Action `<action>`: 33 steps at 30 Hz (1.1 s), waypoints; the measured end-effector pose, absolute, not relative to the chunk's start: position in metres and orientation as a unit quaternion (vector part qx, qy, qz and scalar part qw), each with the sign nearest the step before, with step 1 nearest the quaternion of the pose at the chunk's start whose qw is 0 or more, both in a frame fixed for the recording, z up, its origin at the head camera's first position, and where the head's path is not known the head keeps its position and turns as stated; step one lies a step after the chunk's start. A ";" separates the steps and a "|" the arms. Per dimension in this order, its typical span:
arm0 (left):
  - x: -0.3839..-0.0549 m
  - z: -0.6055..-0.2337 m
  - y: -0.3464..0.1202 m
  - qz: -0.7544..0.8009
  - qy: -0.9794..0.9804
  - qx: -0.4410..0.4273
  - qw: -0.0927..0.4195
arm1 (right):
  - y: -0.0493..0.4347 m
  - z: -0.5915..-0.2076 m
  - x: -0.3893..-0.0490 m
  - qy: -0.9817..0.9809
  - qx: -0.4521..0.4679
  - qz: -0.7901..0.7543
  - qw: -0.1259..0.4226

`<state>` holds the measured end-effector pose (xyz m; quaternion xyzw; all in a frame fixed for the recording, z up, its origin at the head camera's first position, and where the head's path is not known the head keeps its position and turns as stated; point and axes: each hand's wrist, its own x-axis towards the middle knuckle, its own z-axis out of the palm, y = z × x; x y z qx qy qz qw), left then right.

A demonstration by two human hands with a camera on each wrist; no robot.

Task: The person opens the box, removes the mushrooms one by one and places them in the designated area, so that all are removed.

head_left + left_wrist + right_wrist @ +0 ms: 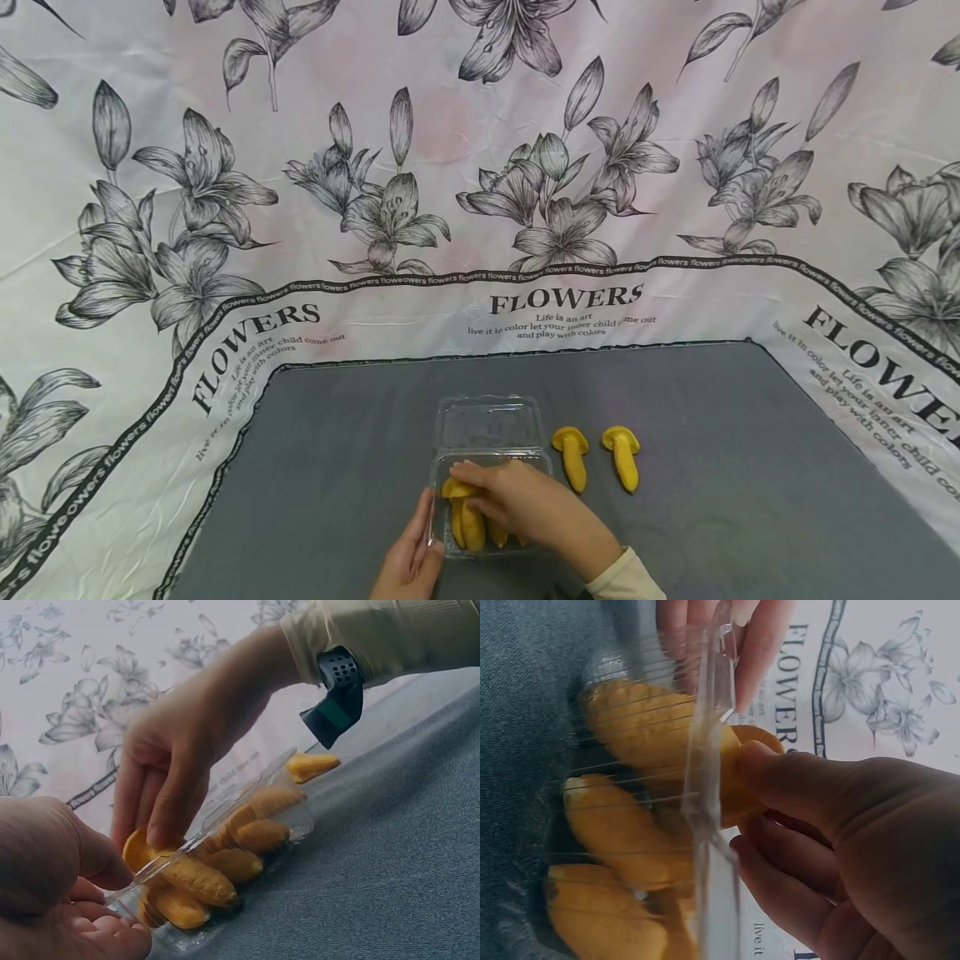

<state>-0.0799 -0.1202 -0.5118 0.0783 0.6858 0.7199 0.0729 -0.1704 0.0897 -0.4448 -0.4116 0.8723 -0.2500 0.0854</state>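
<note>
A clear plastic clamshell box stands on the grey cloth, its lid folded back at the far side. My left hand grips the box's left side, fingers along the wall and thumb near the front corner. Over the box, my right hand pinches the cap end of a yellow mushroom between thumb and fingers. That mushroom's stem lies inside the box, pointing toward the front. More yellow mushrooms lie beside it, seen through the wall; in the head view my right hand partly hides them.
Two yellow mushrooms, one nearer and one farther right, lie on the grey cloth right of the box. A white curtain printed with flowers and lettering rises behind and at both sides.
</note>
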 end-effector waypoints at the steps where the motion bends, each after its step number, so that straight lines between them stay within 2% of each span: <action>1: -0.080 -0.512 -0.120 0.722 0.684 0.080 0.073 | 0.091 -0.446 -0.171 0.872 -0.410 -0.253 0.085; 15: -0.078 -0.512 -0.117 0.735 0.670 0.064 0.082 | 0.094 -0.454 -0.171 0.868 -0.406 -0.272 0.084; 33: -0.078 -0.512 -0.118 0.712 0.697 0.057 0.065 | 0.106 -0.451 -0.175 0.852 -0.420 -0.311 0.031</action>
